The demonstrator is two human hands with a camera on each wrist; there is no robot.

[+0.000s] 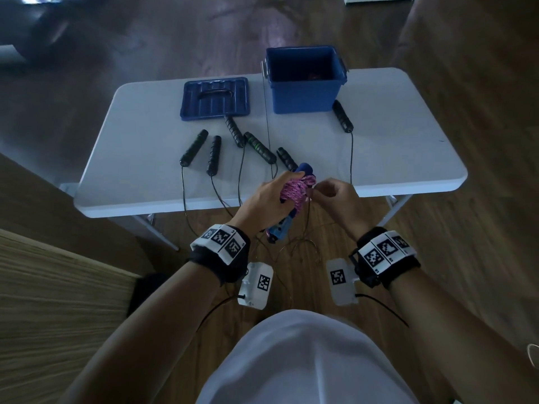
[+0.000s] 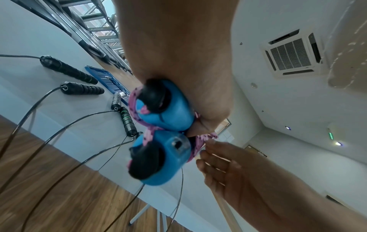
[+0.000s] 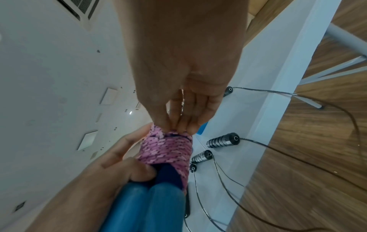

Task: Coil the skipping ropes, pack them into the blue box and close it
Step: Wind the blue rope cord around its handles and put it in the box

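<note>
Roughly partway, I'd say: left hand (image 1: 264, 199) grips the blue-handled pink rope (image 1: 297, 189), nearly all wound, right hand (image 1: 335, 196) pinching its top wraps, while the black ropes (image 1: 214, 156) sprawl uncoiled on the table (image 1: 408, 141), blue box (image 1: 304, 94) open, lid (image 1: 215, 97) beside it.

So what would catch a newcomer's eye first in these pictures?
The pink rope wound round two blue handles, gripped in the left hand while the right hand pinches its end. Behind, black-handled ropes lie across the white table before the open blue box.
</note>
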